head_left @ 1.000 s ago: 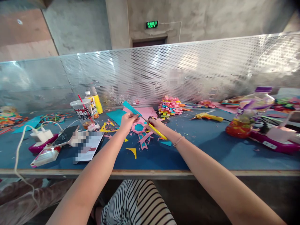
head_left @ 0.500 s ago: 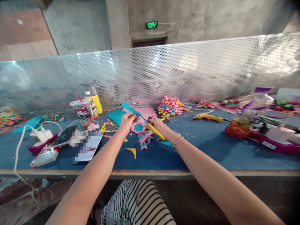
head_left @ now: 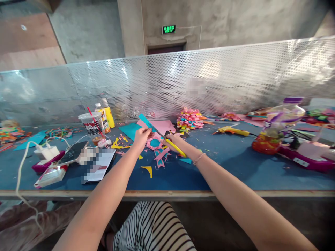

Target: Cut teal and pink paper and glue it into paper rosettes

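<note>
A narrow strip of blue paper point(head_left: 144, 120) is pinched between the thumb and fingers of my left hand point(head_left: 142, 136). My right hand point(head_left: 174, 140) grips yellow-handled scissors point(head_left: 178, 149), whose blades point up and left at the strip's near end. Whether the blades are parted is too small to tell. On the table just under both hands lies a pink and blue paper ring point(head_left: 154, 143) with forked paper tails point(head_left: 161, 158). Blue paper point(head_left: 130, 131) and pink paper point(head_left: 161, 124) lie flat behind my hands.
Yellow scraps point(head_left: 148, 170) lie on the blue tabletop point(head_left: 180, 177). At left are a phone point(head_left: 101, 165), a drink cup point(head_left: 92, 125) and a power strip point(head_left: 44, 165). A layered paper stack point(head_left: 190, 118), glue gun point(head_left: 231, 131) and large bottle point(head_left: 277, 127) stand or lie right. Perforated metal point(head_left: 162, 83) backs the table.
The blue strip's far end has shifted slightly right. The scissors have turned a little in my right hand, with their blades still at the strip. Both arms stay nearly in place.
</note>
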Action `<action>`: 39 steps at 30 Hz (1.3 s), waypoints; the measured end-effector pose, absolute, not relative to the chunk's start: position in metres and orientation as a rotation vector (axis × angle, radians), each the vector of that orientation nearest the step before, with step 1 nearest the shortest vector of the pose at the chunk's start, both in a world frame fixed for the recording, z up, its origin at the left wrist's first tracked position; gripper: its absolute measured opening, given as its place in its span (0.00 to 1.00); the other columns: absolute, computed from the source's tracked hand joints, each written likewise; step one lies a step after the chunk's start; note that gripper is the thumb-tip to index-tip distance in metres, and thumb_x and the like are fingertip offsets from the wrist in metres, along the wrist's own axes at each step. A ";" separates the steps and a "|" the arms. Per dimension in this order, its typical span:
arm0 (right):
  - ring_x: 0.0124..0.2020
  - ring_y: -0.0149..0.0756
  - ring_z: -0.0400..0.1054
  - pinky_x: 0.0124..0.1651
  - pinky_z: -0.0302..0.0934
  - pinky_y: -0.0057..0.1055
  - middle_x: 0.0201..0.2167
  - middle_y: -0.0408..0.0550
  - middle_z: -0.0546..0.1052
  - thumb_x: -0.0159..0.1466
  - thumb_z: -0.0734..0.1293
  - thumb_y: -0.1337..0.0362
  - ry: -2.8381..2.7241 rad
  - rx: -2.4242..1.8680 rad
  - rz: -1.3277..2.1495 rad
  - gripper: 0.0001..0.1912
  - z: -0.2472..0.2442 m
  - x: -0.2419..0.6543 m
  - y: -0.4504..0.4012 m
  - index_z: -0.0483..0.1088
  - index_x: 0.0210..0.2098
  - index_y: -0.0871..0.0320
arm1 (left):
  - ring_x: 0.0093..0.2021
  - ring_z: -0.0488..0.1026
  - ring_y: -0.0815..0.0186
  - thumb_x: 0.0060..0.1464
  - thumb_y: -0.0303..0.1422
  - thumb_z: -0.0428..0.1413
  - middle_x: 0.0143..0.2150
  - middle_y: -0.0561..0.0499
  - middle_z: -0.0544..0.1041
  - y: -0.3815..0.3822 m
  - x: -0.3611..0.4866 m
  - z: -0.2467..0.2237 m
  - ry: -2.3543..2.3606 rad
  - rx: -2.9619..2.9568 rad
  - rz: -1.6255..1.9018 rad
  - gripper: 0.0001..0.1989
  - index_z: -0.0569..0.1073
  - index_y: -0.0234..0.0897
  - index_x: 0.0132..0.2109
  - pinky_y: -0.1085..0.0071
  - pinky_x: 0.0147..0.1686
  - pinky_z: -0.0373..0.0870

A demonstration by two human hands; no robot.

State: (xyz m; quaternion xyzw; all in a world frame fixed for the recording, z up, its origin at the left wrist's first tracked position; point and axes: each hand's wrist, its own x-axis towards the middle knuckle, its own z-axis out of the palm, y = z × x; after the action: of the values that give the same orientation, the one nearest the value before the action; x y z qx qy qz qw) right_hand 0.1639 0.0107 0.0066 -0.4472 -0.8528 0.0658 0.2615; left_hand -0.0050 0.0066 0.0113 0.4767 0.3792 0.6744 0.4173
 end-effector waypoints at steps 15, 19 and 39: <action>0.22 0.29 0.61 0.26 0.51 0.24 0.21 0.46 0.69 0.61 0.52 0.46 -2.345 -1.212 0.367 0.25 0.018 0.165 -0.006 0.65 0.26 0.62 | 0.21 0.69 0.73 0.38 0.33 0.60 0.19 0.53 0.70 0.004 -0.004 0.013 0.909 1.195 1.622 0.10 0.67 0.32 0.24 0.74 0.27 0.67; 0.25 0.31 0.64 0.27 0.52 0.24 0.24 0.50 0.71 0.62 0.53 0.49 -2.331 -1.253 0.278 0.24 0.016 0.162 -0.002 0.67 0.28 0.63 | 0.20 0.68 0.73 0.38 0.32 0.60 0.19 0.53 0.70 0.003 -0.004 0.014 0.897 1.171 1.603 0.10 0.67 0.32 0.24 0.74 0.26 0.67; 0.21 0.28 0.61 0.26 0.51 0.24 0.20 0.46 0.69 0.61 0.50 0.45 -2.351 -1.281 0.382 0.28 0.024 0.162 -0.013 0.65 0.26 0.62 | 0.20 0.70 0.72 0.39 0.31 0.60 0.19 0.53 0.71 0.003 -0.004 0.012 0.876 1.183 1.513 0.08 0.68 0.32 0.24 0.75 0.27 0.68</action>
State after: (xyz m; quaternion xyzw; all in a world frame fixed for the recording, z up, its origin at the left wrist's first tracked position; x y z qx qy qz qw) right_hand 0.1620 -0.0126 0.0242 -0.4623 -0.8487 0.1381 0.2166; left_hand -0.0041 0.0034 0.0124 0.4878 0.3610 0.6235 0.4929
